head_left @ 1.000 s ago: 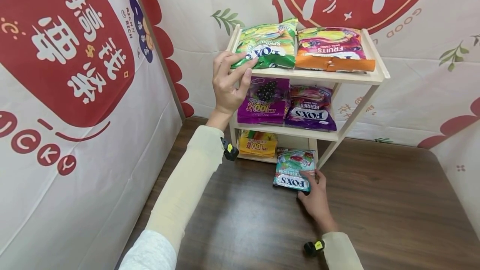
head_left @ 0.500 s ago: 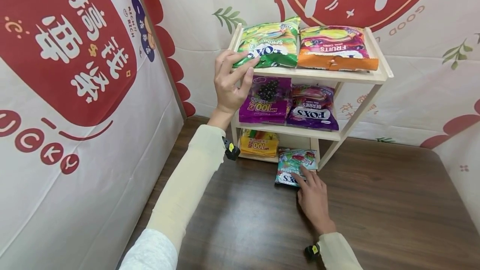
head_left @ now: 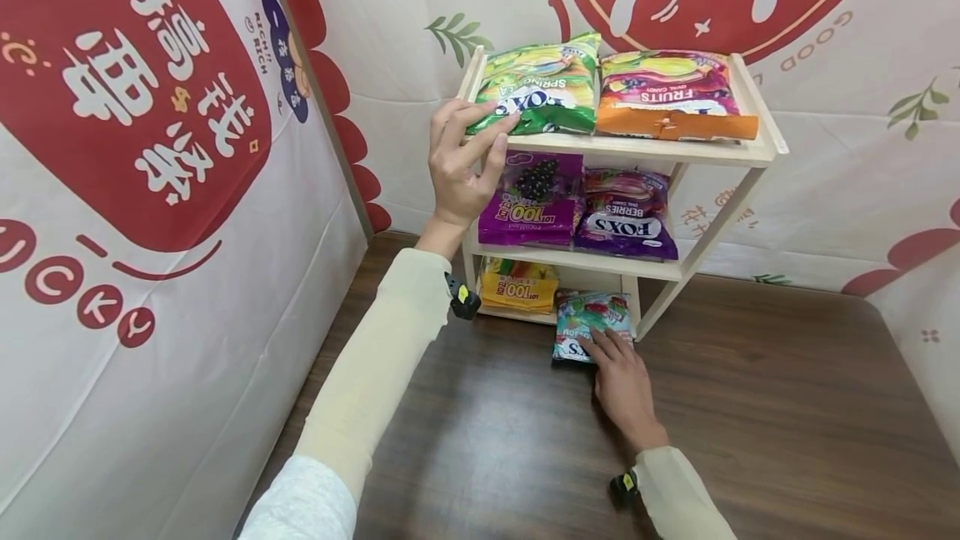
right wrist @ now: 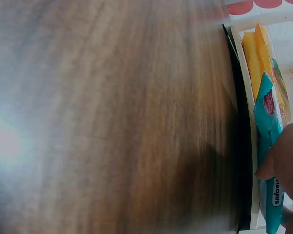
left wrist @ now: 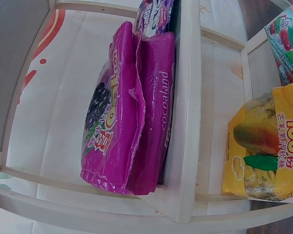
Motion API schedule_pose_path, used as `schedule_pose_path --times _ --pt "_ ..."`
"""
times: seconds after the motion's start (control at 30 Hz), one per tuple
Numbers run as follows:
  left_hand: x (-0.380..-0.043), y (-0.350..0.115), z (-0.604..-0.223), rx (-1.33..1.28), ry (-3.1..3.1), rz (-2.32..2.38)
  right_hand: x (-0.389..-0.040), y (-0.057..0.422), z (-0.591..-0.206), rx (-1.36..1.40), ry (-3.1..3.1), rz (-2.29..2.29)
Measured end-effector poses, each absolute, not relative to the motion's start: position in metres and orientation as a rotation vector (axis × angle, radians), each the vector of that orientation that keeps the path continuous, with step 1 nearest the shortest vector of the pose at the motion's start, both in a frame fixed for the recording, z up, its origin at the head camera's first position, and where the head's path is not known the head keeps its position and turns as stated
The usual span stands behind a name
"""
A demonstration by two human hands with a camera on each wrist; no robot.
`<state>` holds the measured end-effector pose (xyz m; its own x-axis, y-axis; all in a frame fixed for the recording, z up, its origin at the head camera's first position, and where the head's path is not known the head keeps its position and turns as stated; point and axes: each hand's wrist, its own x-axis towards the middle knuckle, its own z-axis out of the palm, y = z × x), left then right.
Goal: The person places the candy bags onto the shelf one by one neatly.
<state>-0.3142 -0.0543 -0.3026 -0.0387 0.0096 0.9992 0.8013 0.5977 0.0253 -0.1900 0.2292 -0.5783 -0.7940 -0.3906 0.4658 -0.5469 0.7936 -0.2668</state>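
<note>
My left hand (head_left: 459, 163) holds the front left corner of a pale wooden shelf (head_left: 645, 148), its fingers over the top edge beside a green Fox's candy bag (head_left: 536, 86). Low on the right, my right hand (head_left: 624, 386) presses a teal Fox's candy bag (head_left: 573, 325) with extended fingers. This bag lies on the bottom tier, its front end jutting out over the table side. Next to it sits a yellow Lot 100 bag (head_left: 517, 286). In the right wrist view, the thumb (right wrist: 266, 168) touches the edge of the teal bag (right wrist: 267, 117).
An orange and pink Fox's bag (head_left: 667, 98) shares the top tier. The middle tier carries a purple Lot 100 bag (head_left: 528, 207) and a dark purple Fox's bag (head_left: 626, 215). Printed cloth walls (head_left: 405, 148) stand behind and left of the brown wooden table (head_left: 787, 407).
My right hand has pushed the teal bag back, deeper into the bottom tier, and its fingers have shifted from the bag's side onto its top. My left hand stays on the shelf corner.
</note>
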Motion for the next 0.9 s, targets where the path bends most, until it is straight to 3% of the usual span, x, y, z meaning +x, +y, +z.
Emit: schedule_pose_path --times 0.57,0.9 --pt "-0.311 -0.054 -0.302 -0.711 -1.501 -0.735 -0.201 0.226 -0.572 0.656 -2.621 0.524" --pt "-0.308 -0.057 -0.3 -0.709 -1.5 -0.745 -0.174 0.214 -0.569 0.675 -2.685 0.389"
